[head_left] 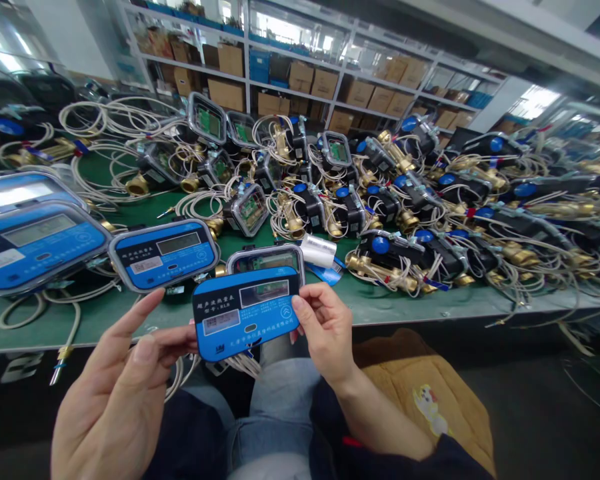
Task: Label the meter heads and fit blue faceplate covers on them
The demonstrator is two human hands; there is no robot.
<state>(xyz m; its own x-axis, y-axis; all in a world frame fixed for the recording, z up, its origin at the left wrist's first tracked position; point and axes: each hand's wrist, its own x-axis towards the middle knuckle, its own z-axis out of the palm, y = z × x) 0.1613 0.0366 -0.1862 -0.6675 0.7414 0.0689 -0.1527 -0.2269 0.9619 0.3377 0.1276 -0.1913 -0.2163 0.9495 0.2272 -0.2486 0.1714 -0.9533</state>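
Note:
I hold a blue label plate [245,312] with white print and a small clear window between both hands, above my lap. My left hand [125,387] pinches its left edge, with the forefinger stretched out. My right hand [325,330] grips its right edge with thumb and fingers. Just behind the plate lies an open meter housing [266,257] with a clear rim, at the table's front edge. A finished meter with a blue face [164,253] lies to its left.
A green table [420,300] is heaped with brass-fitted meters [395,267], black bodies and white cables [105,120]. More blue-faced meters [35,243] lie at the left. A white roll [318,250] lies near the housing. Shelves of cardboard boxes [300,77] stand behind. A yellow cushion [425,393] is at my right.

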